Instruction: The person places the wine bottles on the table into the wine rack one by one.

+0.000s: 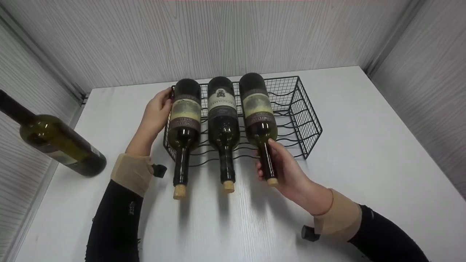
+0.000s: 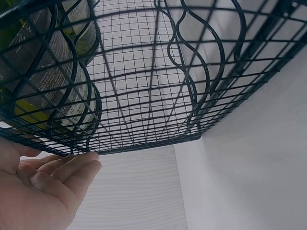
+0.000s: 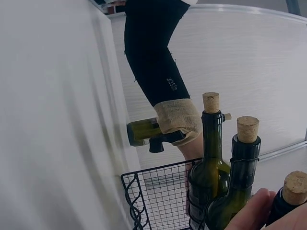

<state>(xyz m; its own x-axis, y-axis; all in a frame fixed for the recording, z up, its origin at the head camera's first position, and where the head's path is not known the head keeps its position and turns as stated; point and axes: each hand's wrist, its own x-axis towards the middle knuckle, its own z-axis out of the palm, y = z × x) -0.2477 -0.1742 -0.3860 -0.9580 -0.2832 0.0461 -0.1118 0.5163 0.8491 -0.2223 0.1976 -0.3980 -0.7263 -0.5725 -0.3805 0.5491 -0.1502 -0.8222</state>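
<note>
A black wire wine rack (image 1: pixel 280 91) lies on the white table, with three corked wine bottles in a row across it. The left bottle (image 1: pixel 185 123), the middle bottle (image 1: pixel 222 123) and the right bottle (image 1: pixel 257 103) all have their necks toward me. My right hand (image 1: pixel 291 174) grips the right bottle's neck, thumb on top and fingers underneath. At the rack's left rear corner, my left hand (image 1: pixel 154 112) holds the wire side. In the left wrist view, the fingers (image 2: pixel 72 172) lie against the lower wire edge; the thumb is partly hidden.
Another green wine bottle (image 1: pixel 65 145) stands upright on the table (image 1: pixel 364 145) at the left. Pale wood-grain panels (image 1: pixel 236 36) rise behind and at both sides. Wavy wires and mesh show at the rack's right end, beside the right bottle.
</note>
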